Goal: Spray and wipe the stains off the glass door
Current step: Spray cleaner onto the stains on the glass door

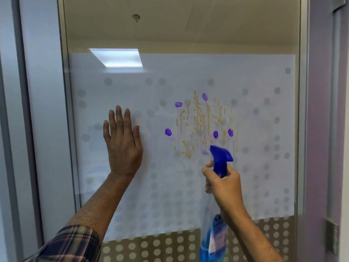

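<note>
The glass door (188, 76) fills the view, frosted with a pattern of dots. Tan drips and splatter stains (200, 120) run down its middle right, ringed by several purple smudges (168, 132). My right hand (223, 186) grips the neck of a blue spray bottle (220, 159), nozzle aimed at the glass just below the stains. The bottle's clear body with blue liquid (213, 241) hangs below my wrist. My left hand (121, 140) lies flat on the glass to the left of the stains, fingers up and apart, holding nothing.
A metal door frame (65, 110) runs down the left, with a grey wall panel (43, 110) beyond it. The right frame (302, 129) meets a purple jamb (321, 129) carrying a hinge (332, 237). No cloth is in view.
</note>
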Demonstrator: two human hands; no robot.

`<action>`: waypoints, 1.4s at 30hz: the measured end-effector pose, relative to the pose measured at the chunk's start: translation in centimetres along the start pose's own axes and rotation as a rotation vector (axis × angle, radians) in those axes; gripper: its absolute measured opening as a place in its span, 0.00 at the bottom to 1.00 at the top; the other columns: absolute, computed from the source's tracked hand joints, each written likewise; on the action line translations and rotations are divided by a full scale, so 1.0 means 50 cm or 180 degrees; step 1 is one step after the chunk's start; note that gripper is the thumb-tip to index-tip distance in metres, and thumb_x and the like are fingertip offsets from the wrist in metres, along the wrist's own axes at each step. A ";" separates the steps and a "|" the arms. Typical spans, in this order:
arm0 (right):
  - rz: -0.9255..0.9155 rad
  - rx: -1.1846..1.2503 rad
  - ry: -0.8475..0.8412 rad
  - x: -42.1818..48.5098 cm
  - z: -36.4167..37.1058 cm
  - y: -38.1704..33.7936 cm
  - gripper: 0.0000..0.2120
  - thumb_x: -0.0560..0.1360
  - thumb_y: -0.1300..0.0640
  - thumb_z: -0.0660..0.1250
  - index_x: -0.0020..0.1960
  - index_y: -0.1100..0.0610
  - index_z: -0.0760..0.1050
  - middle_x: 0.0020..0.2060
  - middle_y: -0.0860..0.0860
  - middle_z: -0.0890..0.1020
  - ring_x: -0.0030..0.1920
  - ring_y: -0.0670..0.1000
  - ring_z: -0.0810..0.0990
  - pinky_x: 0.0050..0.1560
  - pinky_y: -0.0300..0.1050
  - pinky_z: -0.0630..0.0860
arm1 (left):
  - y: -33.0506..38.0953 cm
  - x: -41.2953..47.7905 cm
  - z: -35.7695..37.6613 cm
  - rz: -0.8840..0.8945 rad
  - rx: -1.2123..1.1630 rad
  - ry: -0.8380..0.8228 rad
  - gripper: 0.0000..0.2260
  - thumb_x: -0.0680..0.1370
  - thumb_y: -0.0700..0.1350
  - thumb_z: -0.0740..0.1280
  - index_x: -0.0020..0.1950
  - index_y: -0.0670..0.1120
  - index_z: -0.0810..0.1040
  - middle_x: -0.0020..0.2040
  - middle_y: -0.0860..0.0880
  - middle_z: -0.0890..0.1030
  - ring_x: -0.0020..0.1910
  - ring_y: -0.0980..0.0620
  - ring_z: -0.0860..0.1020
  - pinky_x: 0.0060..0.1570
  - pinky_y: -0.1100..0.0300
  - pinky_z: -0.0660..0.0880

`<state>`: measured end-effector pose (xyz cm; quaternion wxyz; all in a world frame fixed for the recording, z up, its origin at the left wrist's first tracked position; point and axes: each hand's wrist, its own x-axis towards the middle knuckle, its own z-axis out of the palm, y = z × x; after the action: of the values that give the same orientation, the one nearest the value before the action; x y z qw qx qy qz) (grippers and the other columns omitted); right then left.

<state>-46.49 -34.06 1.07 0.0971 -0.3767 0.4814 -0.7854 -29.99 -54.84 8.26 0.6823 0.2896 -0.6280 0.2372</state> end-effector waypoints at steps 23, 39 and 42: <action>-0.0458 0.0485 0.0078 0.022 -0.045 -0.103 0.10 0.76 0.61 0.74 0.56 0.52 0.81 0.29 0.48 0.80 0.29 0.45 0.77 0.31 0.36 0.78 | 0.008 -0.001 -0.029 -0.0010 -0.0072 -0.0336 0.24 0.88 0.48 0.55 0.83 0.41 0.60 0.85 0.40 0.58 0.85 0.41 0.54 0.83 0.39 0.52; -0.0286 0.0377 -0.0433 -0.120 -0.060 -0.063 0.10 0.76 0.49 0.74 0.56 0.41 0.78 0.39 0.41 0.85 0.37 0.43 0.83 0.39 0.37 0.81 | 0.249 -0.250 -0.319 -0.0231 -0.1757 -0.3124 0.26 0.73 0.77 0.63 0.70 0.72 0.69 0.68 0.76 0.72 0.72 0.66 0.68 0.69 0.66 0.69; -0.0396 0.0300 -0.0515 -0.160 -0.044 -0.075 0.11 0.76 0.47 0.73 0.57 0.39 0.77 0.41 0.46 0.84 0.41 0.48 0.84 0.43 0.37 0.81 | 0.258 -0.272 -0.370 -0.0320 -0.1683 -0.3644 0.32 0.68 0.78 0.67 0.70 0.77 0.64 0.69 0.78 0.69 0.70 0.69 0.65 0.69 0.64 0.70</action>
<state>-41.63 -26.50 -0.34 0.1044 -0.4631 0.4101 -0.7787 -26.88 -32.17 -4.82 0.2972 0.2213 -0.9165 -0.1508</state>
